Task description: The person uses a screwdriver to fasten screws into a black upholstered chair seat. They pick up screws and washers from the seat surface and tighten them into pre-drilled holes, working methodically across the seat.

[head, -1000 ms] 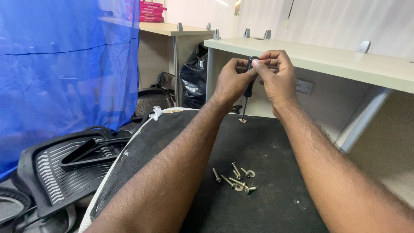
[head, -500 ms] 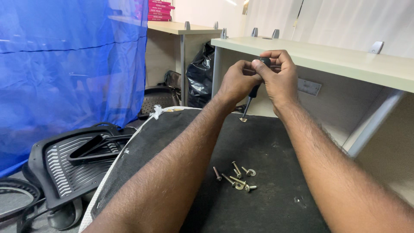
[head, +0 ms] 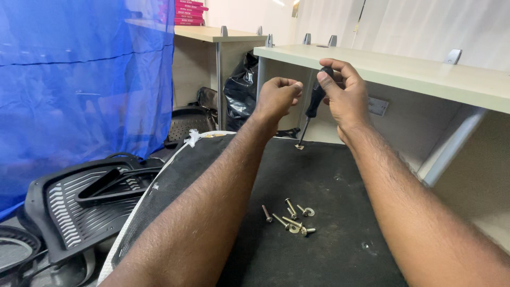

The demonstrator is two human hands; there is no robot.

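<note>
Head view, looking down both forearms. Right hand (head: pixel 346 94) clamped round the black handle of a screwdriver (head: pixel 315 101), held nearly upright, tip planted on a screw (head: pixel 299 146) in the black seat panel (head: pixel 340 186). Left hand (head: pixel 277 97) curled into a loose fist just beside the handle, not touching it. Loose bolts and washers (head: pixel 289 218) scattered nearer, mid-panel. Black slatted plastic shell (head: pixel 74 207) off to the left.

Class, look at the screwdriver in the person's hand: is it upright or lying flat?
Nearly upright: the right hand grips the screwdriver handle up top, tip down on the black pad.
</note>
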